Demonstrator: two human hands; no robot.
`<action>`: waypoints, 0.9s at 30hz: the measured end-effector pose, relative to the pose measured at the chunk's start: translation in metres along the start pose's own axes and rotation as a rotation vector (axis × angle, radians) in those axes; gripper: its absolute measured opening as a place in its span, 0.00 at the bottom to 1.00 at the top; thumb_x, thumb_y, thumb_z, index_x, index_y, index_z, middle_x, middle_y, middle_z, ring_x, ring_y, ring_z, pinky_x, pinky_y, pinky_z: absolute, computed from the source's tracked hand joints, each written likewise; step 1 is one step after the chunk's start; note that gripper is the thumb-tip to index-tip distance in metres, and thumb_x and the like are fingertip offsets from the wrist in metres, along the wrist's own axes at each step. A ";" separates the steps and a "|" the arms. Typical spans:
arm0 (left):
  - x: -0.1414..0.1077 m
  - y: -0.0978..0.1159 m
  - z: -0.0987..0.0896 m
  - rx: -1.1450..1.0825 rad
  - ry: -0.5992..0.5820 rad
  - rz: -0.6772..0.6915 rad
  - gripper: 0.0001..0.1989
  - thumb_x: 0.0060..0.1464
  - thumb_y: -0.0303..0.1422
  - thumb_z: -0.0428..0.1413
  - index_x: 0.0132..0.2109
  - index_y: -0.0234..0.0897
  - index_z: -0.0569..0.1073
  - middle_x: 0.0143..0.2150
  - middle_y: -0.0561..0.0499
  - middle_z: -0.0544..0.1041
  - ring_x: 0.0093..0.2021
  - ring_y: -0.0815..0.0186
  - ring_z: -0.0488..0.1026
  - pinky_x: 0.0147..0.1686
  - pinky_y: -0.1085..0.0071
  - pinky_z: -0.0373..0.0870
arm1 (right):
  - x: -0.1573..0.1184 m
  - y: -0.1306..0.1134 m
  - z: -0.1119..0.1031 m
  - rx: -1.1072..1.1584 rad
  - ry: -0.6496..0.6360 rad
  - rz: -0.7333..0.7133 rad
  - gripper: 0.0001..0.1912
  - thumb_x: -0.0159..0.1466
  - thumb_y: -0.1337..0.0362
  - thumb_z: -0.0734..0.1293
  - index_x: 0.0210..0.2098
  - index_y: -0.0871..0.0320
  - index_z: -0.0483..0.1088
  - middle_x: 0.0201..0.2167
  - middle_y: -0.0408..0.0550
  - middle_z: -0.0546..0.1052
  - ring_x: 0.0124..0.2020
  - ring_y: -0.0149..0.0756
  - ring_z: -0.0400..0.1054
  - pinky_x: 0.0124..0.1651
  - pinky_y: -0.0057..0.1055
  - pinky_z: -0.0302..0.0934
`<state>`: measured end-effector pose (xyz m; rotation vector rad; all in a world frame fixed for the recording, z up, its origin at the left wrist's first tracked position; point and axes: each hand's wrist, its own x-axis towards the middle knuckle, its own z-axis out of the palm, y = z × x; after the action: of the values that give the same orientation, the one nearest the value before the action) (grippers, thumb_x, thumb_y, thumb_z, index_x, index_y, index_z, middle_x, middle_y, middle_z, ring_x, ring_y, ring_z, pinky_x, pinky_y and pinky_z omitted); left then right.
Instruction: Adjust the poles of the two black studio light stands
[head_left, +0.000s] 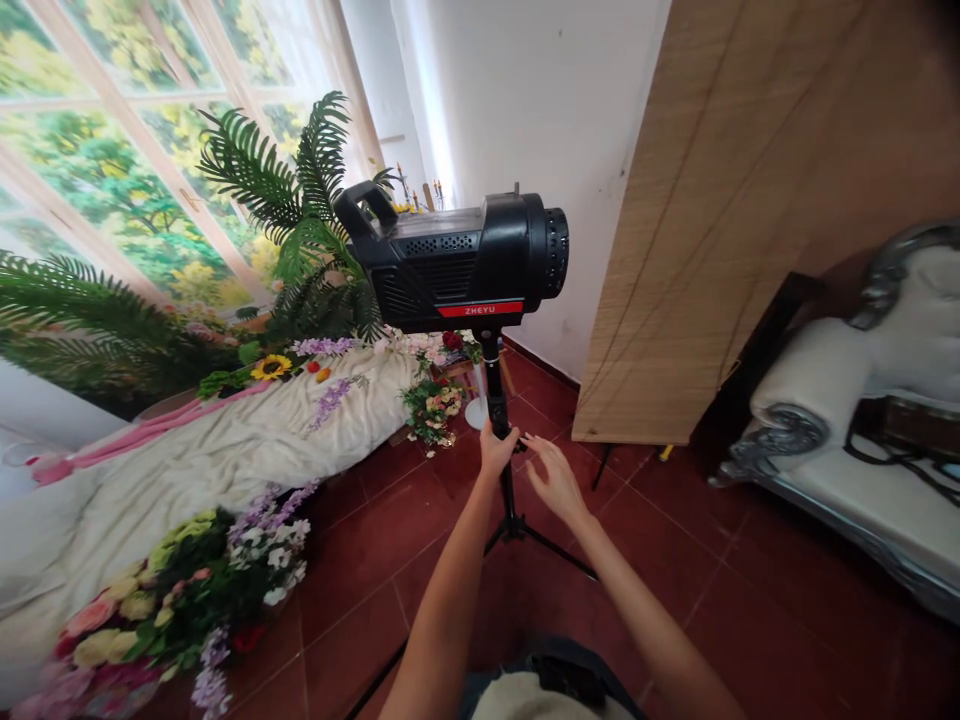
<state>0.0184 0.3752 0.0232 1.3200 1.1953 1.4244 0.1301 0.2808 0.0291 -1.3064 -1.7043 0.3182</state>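
Left hand (496, 450) clasped the stand (508, 492) while the right hand (553, 477) reached its clamp

The left hand was wrapped around the upright tube, just under a black studio light (457, 265). The right hand was loosely spread beside it, fingertips at or just short of the clamp (520, 446); whether they touched or pinched it, I could not tell. The light sat on top of the tube, directly above both hands, its front end turned to the right.

Most of the risk seemed to lie in that clamp. Had it been slackened under a weak left grip, the light's weight could have driven the upper tube down and nipped the fingers. A sideways shove could have tipped the stand, since its load rode high above the legs (559, 556) spread below the hands. A fall to the left would probably have struck the draped cloth (360, 410) and the posy (433, 408); one to the right, the woven blind (652, 250). The white sofa (814, 370) stood well apart, farther right of the hands.
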 end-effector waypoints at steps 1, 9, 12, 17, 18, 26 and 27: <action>0.000 0.000 0.000 -0.002 -0.003 0.002 0.11 0.40 0.34 0.60 0.33 0.35 0.68 0.31 0.50 0.73 0.30 0.68 0.70 0.34 0.69 0.70 | 0.001 0.001 0.000 -0.016 -0.007 -0.003 0.22 0.63 0.64 0.57 0.57 0.50 0.62 0.57 0.47 0.66 0.59 0.41 0.57 0.60 0.47 0.54; 0.002 -0.006 0.000 0.001 0.001 -0.005 0.13 0.40 0.35 0.60 0.34 0.35 0.69 0.32 0.50 0.73 0.30 0.69 0.70 0.34 0.71 0.70 | 0.002 0.003 -0.003 -0.129 0.005 -0.003 0.22 0.62 0.65 0.58 0.56 0.48 0.63 0.59 0.46 0.64 0.58 0.42 0.58 0.57 0.47 0.56; 0.002 -0.008 0.000 -0.018 -0.017 0.004 0.14 0.40 0.36 0.60 0.35 0.35 0.69 0.32 0.51 0.74 0.31 0.69 0.71 0.35 0.71 0.70 | 0.003 0.004 -0.002 -0.144 0.029 -0.002 0.20 0.63 0.64 0.58 0.54 0.47 0.65 0.57 0.46 0.66 0.56 0.42 0.59 0.56 0.46 0.55; 0.003 -0.010 0.001 -0.031 -0.003 -0.010 0.14 0.41 0.39 0.60 0.33 0.35 0.69 0.29 0.52 0.72 0.28 0.69 0.70 0.32 0.72 0.69 | 0.008 0.011 0.005 -0.184 0.137 0.015 0.15 0.64 0.61 0.60 0.48 0.46 0.71 0.55 0.45 0.68 0.52 0.43 0.60 0.55 0.46 0.53; 0.004 -0.010 0.001 -0.022 0.002 -0.011 0.14 0.41 0.40 0.60 0.33 0.35 0.69 0.29 0.52 0.72 0.28 0.69 0.70 0.31 0.72 0.69 | 0.010 0.013 0.005 -0.190 0.158 0.022 0.13 0.63 0.60 0.61 0.46 0.47 0.72 0.55 0.46 0.68 0.52 0.44 0.60 0.55 0.46 0.53; 0.006 -0.016 0.000 0.031 0.007 0.021 0.13 0.42 0.38 0.59 0.33 0.35 0.69 0.29 0.51 0.72 0.29 0.69 0.70 0.32 0.72 0.69 | 0.018 0.023 -0.002 -0.126 0.128 0.035 0.12 0.59 0.53 0.65 0.37 0.52 0.75 0.49 0.50 0.72 0.47 0.44 0.63 0.50 0.44 0.57; 0.006 -0.016 0.000 0.029 0.007 0.023 0.12 0.43 0.38 0.59 0.33 0.35 0.69 0.29 0.51 0.71 0.29 0.69 0.70 0.32 0.72 0.69 | 0.018 0.022 -0.003 -0.107 0.127 0.043 0.13 0.59 0.52 0.65 0.37 0.52 0.75 0.47 0.50 0.73 0.47 0.44 0.63 0.50 0.43 0.57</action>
<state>0.0174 0.3843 0.0092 1.3537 1.2128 1.4337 0.1457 0.3043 0.0249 -1.4123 -1.6065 0.1663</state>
